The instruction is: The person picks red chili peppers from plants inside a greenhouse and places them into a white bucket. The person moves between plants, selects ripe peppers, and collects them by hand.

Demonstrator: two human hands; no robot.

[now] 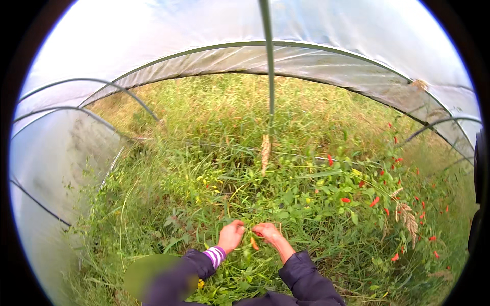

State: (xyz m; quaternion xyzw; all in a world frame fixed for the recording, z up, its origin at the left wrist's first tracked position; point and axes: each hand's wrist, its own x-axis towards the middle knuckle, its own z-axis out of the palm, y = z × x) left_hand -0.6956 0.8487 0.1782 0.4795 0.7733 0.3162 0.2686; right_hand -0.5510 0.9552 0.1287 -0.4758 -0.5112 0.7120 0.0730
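Observation:
My left hand [231, 236], in a purple-and-white striped cuff, is in the low middle of the view, among green pepper plants [245, 264]. Its fingers are bent toward the stems, and whether they pinch one is hidden. Close by on the right, my right hand [270, 233] has its fingers closed around something red, apparently a chili pepper [257, 230]. An orange chili pepper [254, 243] hangs just below, between the two hands. Both arms wear dark sleeves.
Red chili peppers [374, 201] dot the plants at right, with a dry grass seed head [408, 223] among them. A metal post [270, 76] rises ahead. Plastic sheeting [49, 164] on curved tubes encloses the sides and top. Tall grass [229, 95] grows beyond.

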